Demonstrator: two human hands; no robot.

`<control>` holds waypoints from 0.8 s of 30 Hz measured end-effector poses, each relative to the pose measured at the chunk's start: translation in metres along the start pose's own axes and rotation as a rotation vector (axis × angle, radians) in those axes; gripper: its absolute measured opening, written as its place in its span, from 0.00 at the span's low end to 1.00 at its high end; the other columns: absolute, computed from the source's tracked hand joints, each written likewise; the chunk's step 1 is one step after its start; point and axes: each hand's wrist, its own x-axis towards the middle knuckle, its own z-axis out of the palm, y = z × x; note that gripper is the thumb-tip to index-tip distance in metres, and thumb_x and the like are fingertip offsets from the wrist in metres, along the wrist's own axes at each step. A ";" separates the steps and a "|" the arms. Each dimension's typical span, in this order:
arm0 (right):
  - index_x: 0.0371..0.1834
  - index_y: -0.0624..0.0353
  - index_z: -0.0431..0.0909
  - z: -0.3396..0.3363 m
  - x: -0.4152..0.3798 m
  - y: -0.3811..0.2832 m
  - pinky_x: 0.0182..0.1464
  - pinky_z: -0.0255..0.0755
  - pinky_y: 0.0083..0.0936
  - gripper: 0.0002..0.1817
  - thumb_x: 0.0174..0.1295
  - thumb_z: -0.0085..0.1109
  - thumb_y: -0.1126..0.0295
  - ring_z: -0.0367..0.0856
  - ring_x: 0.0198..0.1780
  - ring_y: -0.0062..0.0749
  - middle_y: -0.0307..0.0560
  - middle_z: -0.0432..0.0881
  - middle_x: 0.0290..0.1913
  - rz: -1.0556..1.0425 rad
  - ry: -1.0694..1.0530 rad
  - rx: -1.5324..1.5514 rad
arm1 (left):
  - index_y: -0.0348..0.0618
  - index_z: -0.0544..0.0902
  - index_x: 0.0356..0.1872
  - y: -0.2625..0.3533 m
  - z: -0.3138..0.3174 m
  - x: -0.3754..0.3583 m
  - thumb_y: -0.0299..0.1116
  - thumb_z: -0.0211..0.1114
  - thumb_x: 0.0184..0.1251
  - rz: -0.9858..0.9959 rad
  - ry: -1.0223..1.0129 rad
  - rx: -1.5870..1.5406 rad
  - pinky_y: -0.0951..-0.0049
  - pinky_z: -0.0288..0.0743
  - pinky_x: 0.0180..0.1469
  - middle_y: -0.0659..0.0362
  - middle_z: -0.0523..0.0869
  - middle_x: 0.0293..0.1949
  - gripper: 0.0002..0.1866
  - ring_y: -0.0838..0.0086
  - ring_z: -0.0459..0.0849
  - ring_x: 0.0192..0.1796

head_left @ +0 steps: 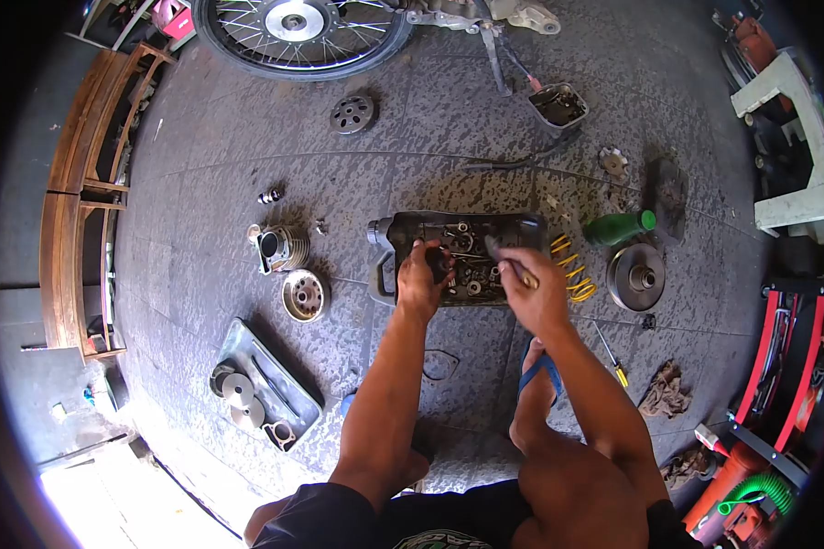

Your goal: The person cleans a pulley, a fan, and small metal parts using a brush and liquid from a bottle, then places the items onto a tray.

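Observation:
My left hand (417, 279) is closed around a dark, rounded metal part (439, 265) whose exact kind I cannot make out. In my right hand (538, 297) is a brush (525, 276) with a light handle end, its dark tip pointing toward the left hand. Both hands are over a dark tray cut from a jerrycan (382, 280), which holds several small metal engine parts (473, 274) in dark liquid. Close to my right hand stands a yellow coil spring (572, 270). A green bottle (618, 228) lies beyond it.
On the left are an engine cylinder (282, 248), a round flywheel-like part (304, 296) and a metal tray (312, 408) with discs. A pulley-like disc (635, 277), screwdriver (621, 375) and rag (665, 389) lie right. A wheel (293, 69) and oily container (558, 108) are ahead.

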 end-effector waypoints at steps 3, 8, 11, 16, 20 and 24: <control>0.46 0.60 0.84 0.011 -0.018 -0.025 0.42 0.78 0.25 0.09 0.63 0.64 0.76 0.87 0.38 0.29 0.48 0.88 0.39 0.114 -0.109 0.372 | 0.43 0.80 0.52 -0.007 -0.004 0.005 0.52 0.41 0.83 0.047 -0.065 -0.135 0.58 0.79 0.49 0.54 0.86 0.42 0.25 0.64 0.83 0.45; 0.46 0.62 0.84 0.030 -0.031 -0.005 0.43 0.79 0.23 0.09 0.63 0.65 0.76 0.87 0.38 0.29 0.49 0.88 0.40 0.390 -0.323 0.630 | 0.40 0.80 0.54 -0.001 -0.004 -0.005 0.49 0.37 0.83 -0.005 -0.170 -0.358 0.51 0.78 0.54 0.53 0.86 0.48 0.27 0.59 0.83 0.50; 0.45 0.62 0.84 0.028 -0.021 -0.005 0.41 0.79 0.25 0.09 0.62 0.65 0.77 0.87 0.37 0.34 0.51 0.87 0.39 -0.013 -0.017 0.271 | 0.39 0.79 0.57 0.001 -0.004 -0.009 0.52 0.34 0.82 -0.040 -0.171 -0.348 0.51 0.75 0.59 0.51 0.84 0.54 0.30 0.57 0.81 0.57; 0.44 0.62 0.84 0.023 -0.019 -0.016 0.43 0.80 0.29 0.08 0.62 0.64 0.78 0.88 0.39 0.37 0.52 0.87 0.40 0.098 -0.305 0.340 | 0.38 0.77 0.59 0.005 -0.001 -0.011 0.60 0.32 0.79 -0.123 -0.366 -0.441 0.51 0.71 0.64 0.47 0.83 0.56 0.36 0.55 0.80 0.59; 0.45 0.62 0.83 0.030 -0.013 -0.018 0.43 0.81 0.30 0.09 0.62 0.65 0.75 0.88 0.40 0.38 0.52 0.87 0.40 0.042 -0.097 0.308 | 0.38 0.79 0.52 0.007 0.008 -0.021 0.62 0.34 0.80 -0.107 -0.195 -0.368 0.54 0.75 0.58 0.50 0.85 0.47 0.36 0.59 0.83 0.52; 0.46 0.62 0.83 0.035 -0.004 0.003 0.43 0.80 0.31 0.10 0.62 0.63 0.79 0.88 0.40 0.41 0.54 0.86 0.40 -0.056 -0.056 0.159 | 0.37 0.78 0.56 0.000 0.007 -0.019 0.59 0.37 0.81 -0.058 -0.181 -0.369 0.52 0.75 0.62 0.48 0.84 0.50 0.34 0.57 0.82 0.56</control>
